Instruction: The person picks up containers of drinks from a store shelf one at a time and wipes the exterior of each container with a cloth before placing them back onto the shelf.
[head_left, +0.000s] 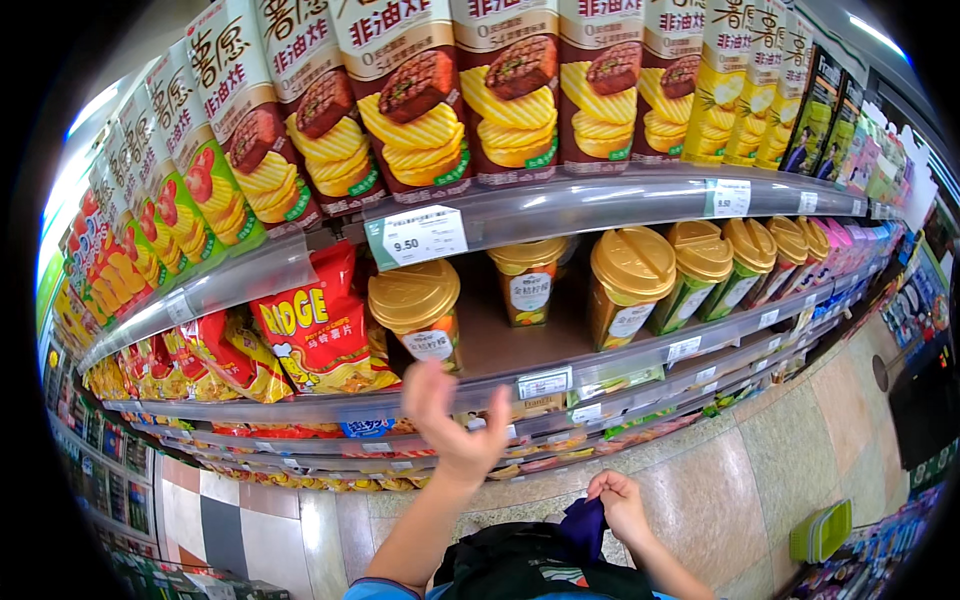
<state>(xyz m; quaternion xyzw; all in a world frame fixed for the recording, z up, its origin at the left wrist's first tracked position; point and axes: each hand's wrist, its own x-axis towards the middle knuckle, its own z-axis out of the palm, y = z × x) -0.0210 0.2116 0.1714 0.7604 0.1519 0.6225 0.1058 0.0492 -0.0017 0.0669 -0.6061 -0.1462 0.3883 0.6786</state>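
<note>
My left hand (456, 420) is raised in front of the shelf edge, fingers apart and nothing in it, just below a gold-lidded drink cup (415, 311). Lower down, near my body, my right hand (616, 501) pinches a dark purple cloth (583, 526). On the brown shelf, a second gold-lidded cup (527, 281) stands farther back, and a third (630, 285) stands near the front edge to its right. Red potato chip bags (311, 322) lean to the left of the first cup.
Tall chip boxes (409, 97) line the upper shelf, whose clear edge strip (525, 210) overhangs the cups. Lower shelves hold packaged snacks. Green baskets (821, 531) stand on the tiled floor at the lower right, beside more stocked goods.
</note>
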